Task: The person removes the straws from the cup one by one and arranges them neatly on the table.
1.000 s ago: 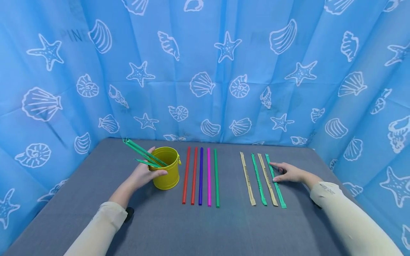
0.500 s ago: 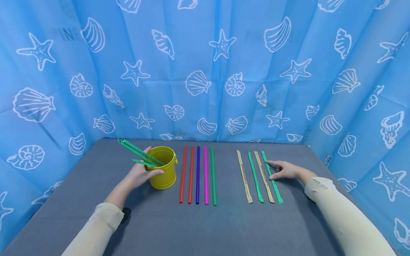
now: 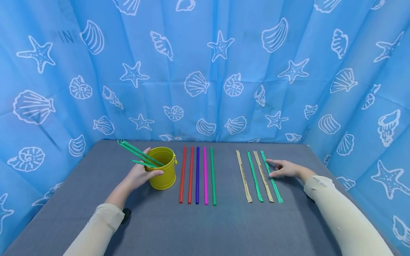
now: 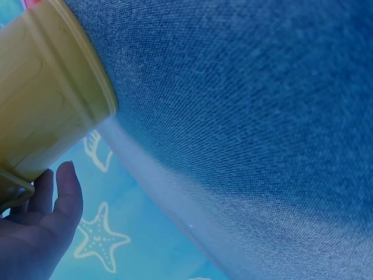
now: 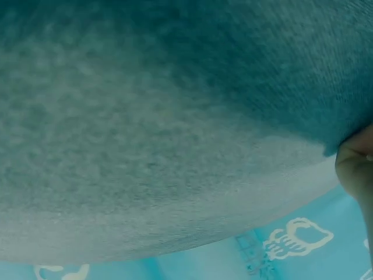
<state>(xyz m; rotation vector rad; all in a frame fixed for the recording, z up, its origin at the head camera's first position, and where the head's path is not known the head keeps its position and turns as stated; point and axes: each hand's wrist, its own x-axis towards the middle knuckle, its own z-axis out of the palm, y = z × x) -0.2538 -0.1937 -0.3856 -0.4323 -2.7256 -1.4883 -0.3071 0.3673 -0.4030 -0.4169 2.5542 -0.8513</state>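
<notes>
A small yellow bucket (image 3: pixel 164 177) stands on the left of the table, and several green wrapped straws (image 3: pixel 136 151) lean out over its left rim. My left hand (image 3: pixel 139 174) grips its side, thumb across the front below the rim and other fingers round the back. In the left wrist view, fingertips (image 4: pixel 69 181) lie against the bucket's side. My right hand (image 3: pixel 288 168) is at the rightmost green wrapped straw (image 3: pixel 275 186), index fingertip and thumb tip spread apart along its right edge. The right wrist view shows only part of the hand (image 5: pixel 358 166), with the straw hidden.
Two red straws (image 3: pixel 183 176), a blue straw (image 3: pixel 197 176), a pink straw (image 3: pixel 205 177) and a green straw (image 3: pixel 213 177) lie in a row beside the bucket. Two tan wrapped straws (image 3: pixel 244 177) and another green wrapped straw (image 3: pixel 255 177) lie further right. A blue curtain (image 3: pixel 205 106) hangs behind the grey table (image 3: pixel 224 231).
The head view has shifted slightly, moving the whole scene a little left. Both hands keep their places at the bucket and the green wrapped straw.
</notes>
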